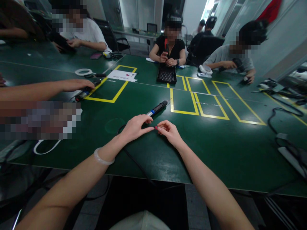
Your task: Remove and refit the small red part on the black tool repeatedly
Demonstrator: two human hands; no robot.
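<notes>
My right hand (169,131) is closed in a pinch on a small red and black piece (155,127), too small to name more exactly. My left hand (137,127) is just to the left of it, thumb stretched out so that its tip meets or nearly meets the piece's black end. A gap shows between that thumb and the curled fingers. Behind both hands lies an electric screwdriver (157,109), black with a blue band and a silver part, its thin bit pointing away to the right. The left fingers are close to its rear end, and whether they touch it cannot be made out.
Yellow tape rectangles (184,111) mark the green table (211,143). Across it, a person works over a black tray (166,78). At left, another person's hand (79,84) rests on a similar tool. A white paper (122,75) lies beyond. Cables (273,118) run along the right.
</notes>
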